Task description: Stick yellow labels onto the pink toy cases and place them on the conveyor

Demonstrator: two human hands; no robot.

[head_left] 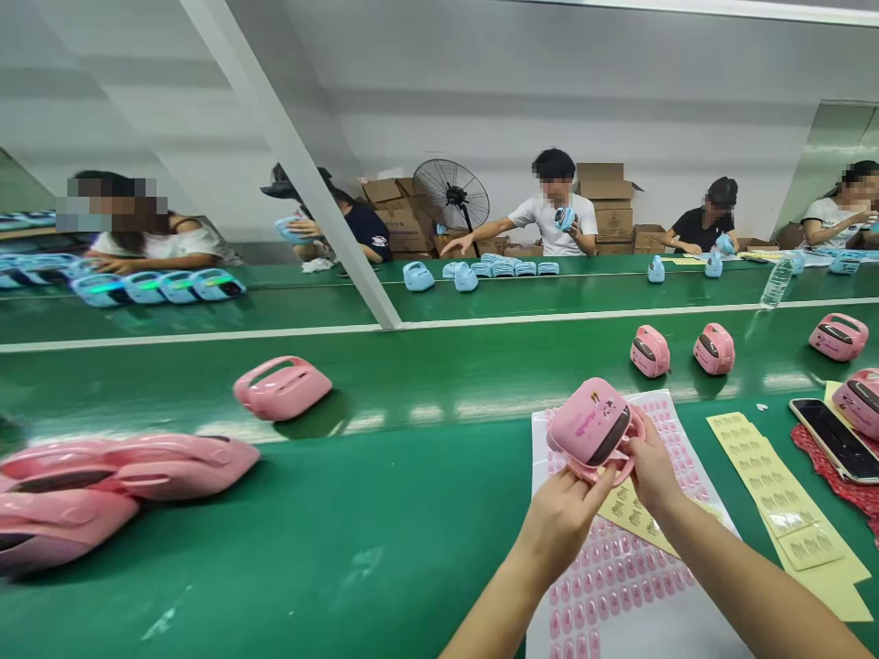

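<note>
Both hands hold a pink plastic device with a carrying handle (589, 426) over the right part of the bench, tilted so its printed face and dark window show. My left hand (559, 517) is closed on its lower edge by the handle. Fingers of my right hand (652, 462) are wrapped round the handle side. Beneath lies a white sheet with rows of pink oval stickers (618, 586). A yellow sticker strip (635, 517) rests across it, partly hidden by my hands.
Pink devices lie piled at left (61, 513); another pink device (281, 389) stands nearer the middle. Yellow label sheets (775, 485) and a phone (834, 439) lie at right. Beyond the white divider, co-workers (556, 215) handle blue devices (504, 267). A slanting white post (309, 174) crosses the view.
</note>
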